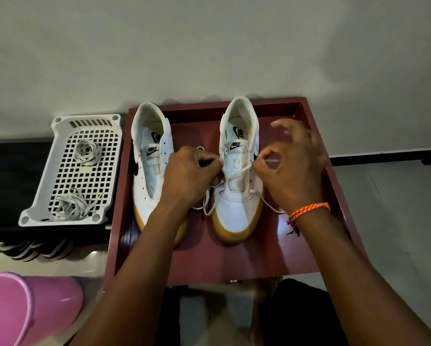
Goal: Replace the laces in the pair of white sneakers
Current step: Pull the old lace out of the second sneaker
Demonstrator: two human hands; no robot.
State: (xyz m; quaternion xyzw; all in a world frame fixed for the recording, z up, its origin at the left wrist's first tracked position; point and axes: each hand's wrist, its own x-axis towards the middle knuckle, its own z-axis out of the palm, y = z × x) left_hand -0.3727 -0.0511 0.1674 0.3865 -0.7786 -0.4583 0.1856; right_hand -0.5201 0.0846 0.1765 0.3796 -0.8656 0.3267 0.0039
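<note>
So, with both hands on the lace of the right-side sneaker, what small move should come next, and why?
Probably the right hand should pull its lace end through the eyelet until snug. The lace crosses only the lower part of the right-side sneaker, the upper eyelets look empty, and the left hand pinches the other side.

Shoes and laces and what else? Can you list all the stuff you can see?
sneakers: 2, white with tan soles, on the tray
tray: 1, dark red, centre
lace: 1, cream, part threaded in the right sneaker
basket: 1, white, left of the tray
loose laces: 2 bundles, whitish, in the basket
bucket: 1, pink, lower left
bracelet: 1, orange, right wrist
left hand: pinches the lace
right hand: pinches the lace
</note>
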